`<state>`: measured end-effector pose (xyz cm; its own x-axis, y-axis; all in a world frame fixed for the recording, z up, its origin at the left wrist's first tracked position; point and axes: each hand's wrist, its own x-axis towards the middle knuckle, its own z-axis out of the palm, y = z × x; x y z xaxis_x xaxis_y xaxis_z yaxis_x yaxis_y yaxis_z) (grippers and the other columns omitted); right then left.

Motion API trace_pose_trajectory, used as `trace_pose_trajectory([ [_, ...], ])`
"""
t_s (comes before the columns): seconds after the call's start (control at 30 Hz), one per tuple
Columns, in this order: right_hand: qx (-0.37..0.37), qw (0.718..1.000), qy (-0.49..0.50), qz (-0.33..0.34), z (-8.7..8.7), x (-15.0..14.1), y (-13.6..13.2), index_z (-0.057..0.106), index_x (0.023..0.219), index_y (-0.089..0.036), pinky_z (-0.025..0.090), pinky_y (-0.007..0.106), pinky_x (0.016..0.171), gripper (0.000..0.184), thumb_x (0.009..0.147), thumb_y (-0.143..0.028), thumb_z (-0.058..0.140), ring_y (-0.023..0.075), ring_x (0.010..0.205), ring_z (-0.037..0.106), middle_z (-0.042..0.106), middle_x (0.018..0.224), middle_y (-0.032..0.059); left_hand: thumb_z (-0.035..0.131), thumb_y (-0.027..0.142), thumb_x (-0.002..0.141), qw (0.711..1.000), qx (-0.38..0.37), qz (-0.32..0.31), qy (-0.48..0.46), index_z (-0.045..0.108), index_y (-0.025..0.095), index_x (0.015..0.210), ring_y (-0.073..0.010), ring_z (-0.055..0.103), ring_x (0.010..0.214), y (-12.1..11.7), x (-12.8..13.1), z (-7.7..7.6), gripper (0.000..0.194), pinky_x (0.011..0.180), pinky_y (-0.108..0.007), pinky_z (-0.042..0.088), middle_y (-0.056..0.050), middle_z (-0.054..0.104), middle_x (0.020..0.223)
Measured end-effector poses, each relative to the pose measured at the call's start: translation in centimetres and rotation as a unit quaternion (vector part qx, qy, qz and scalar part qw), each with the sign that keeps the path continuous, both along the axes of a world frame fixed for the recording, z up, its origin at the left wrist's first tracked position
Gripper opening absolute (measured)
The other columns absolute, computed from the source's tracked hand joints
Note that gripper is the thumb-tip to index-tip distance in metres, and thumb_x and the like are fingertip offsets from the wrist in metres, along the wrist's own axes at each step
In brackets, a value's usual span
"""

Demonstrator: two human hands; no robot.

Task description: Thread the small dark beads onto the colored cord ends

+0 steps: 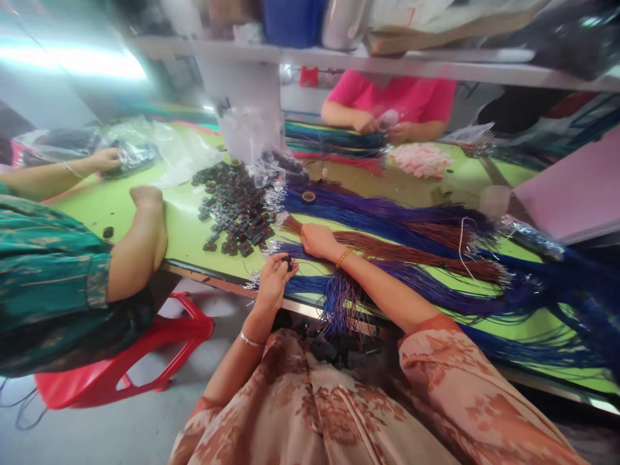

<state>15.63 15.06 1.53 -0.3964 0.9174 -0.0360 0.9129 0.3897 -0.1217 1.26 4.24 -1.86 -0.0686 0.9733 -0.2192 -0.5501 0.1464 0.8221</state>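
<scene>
My left hand (pixel 274 279) is closed at the table's near edge, pinching a small black plastic connector (pixel 289 263) between thumb and fingers. Just right of it and farther in, my right hand (pixel 320 241) lies with curled fingers on the bundle of brown wires (pixel 387 248), close to their silvery ends; how many wires it grips is hidden. Purple wires (pixel 416 278) and blue wires (pixel 310 284) lie nearer to me, some hanging over the edge. A heap of black connectors (pixel 237 206) with red spots sits beyond my left hand.
A co-worker in green (pixel 53 258) sits at the left by a red stool (pixel 165 336), with a hand near plastic bags (pixel 159 152). Across the table is a person in pink (pixel 392 103). A roll of tape (pixel 308 197) lies by blue wires. A loaded shelf (pixel 329 57) spans above.
</scene>
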Motion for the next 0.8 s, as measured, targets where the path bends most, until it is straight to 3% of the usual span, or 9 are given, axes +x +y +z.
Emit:
trace_pose_trajectory([
  [0.1,-0.009,0.999,0.031,0.009,0.1,0.2,0.2,0.060,0.106,-0.010,0.040,0.030,0.072,0.026,0.091,-0.025,0.044,0.0239,0.082,0.061,0.068,0.097,0.0171,0.074,0.027,0.072,1.000,0.008,-0.008,0.002,0.057,0.017,0.096,-0.0133,0.065,0.082,0.0,-0.1,-0.2,0.031,0.090,-0.039,0.052,-0.002,0.065,0.086],
  [0.2,-0.018,0.993,0.119,0.019,0.7,0.3,1.2,0.063,0.089,-0.013,0.036,0.027,0.066,0.019,0.086,-0.023,0.047,0.0185,0.072,0.057,0.069,0.086,0.0108,0.074,0.026,0.072,1.000,0.004,-0.008,0.001,0.058,0.017,0.096,-0.0133,0.065,0.082,0.1,0.0,-0.3,0.030,0.089,-0.038,0.052,-0.002,0.065,0.086],
  [0.3,-0.045,0.972,0.225,0.058,1.2,-0.4,2.3,0.061,0.072,-0.014,0.032,0.024,0.062,0.016,0.080,-0.020,0.049,0.0127,0.064,0.050,0.065,0.073,0.0038,0.074,0.026,0.072,1.000,0.002,-0.007,0.001,0.058,0.016,0.096,-0.0136,0.065,0.083,0.2,0.0,-0.3,0.031,0.088,-0.037,0.052,-0.003,0.065,0.087],
  [0.43,-0.087,0.935,0.330,0.099,1.9,-2.1,2.7,0.057,0.065,-0.013,0.029,0.022,0.058,0.014,0.075,-0.021,0.049,0.0086,0.059,0.042,0.055,0.063,-0.0022,0.073,0.026,0.073,1.000,0.008,-0.007,0.002,0.058,0.017,0.095,-0.0140,0.065,0.084,0.1,0.0,-0.4,0.028,0.090,-0.039,0.051,-0.002,0.064,0.086],
  [0.63,-0.108,0.893,0.418,0.126,2.7,-2.7,0.1,0.056,0.065,-0.014,0.032,0.021,0.058,0.013,0.072,-0.023,0.050,0.0081,0.059,0.042,0.053,0.062,-0.0031,0.070,0.024,0.076,1.000,0.007,-0.003,-0.002,0.058,0.017,0.096,-0.0139,0.064,0.084,-0.2,-0.1,-0.3,0.025,0.093,-0.041,0.050,-0.002,0.062,0.087],
  [0.8,-0.144,0.885,0.431,0.096,2.2,-0.7,-3.4,0.059,0.068,-0.014,0.033,0.019,0.055,0.011,0.072,-0.022,0.053,0.0075,0.055,0.045,0.057,0.062,-0.0027,0.068,0.023,0.077,1.000,0.014,-0.005,-0.005,0.059,0.019,0.097,-0.0137,0.062,0.089,-0.3,0.0,0.1,0.023,0.093,-0.039,0.051,-0.002,0.062,0.094],
])
